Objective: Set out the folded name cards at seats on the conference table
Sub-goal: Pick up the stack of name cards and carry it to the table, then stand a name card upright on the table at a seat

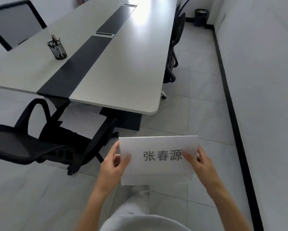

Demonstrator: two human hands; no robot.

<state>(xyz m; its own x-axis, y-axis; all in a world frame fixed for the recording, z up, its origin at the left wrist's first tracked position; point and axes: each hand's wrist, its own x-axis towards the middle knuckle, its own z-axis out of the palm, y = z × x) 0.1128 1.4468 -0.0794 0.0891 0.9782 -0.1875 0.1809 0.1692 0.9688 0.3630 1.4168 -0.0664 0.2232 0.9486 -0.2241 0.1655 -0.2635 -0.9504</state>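
Grey floor tiles (198, 100) surround the conference table (123, 64), my reference landmark. Short of its near rounded corner, I see the left hand (113, 164) and right hand (200, 162) each pinching a side of the stack of name cards (158, 157). On the table's left half stands a pen holder (57, 50); a black chair (40, 144) sits at its near end.

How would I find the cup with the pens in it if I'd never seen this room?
Start at the long white conference table with the dark strip down its middle. On the left half sits the pen cup, a small dark mesh pot with pens poking out. It is the only thing standing on the tabletop.
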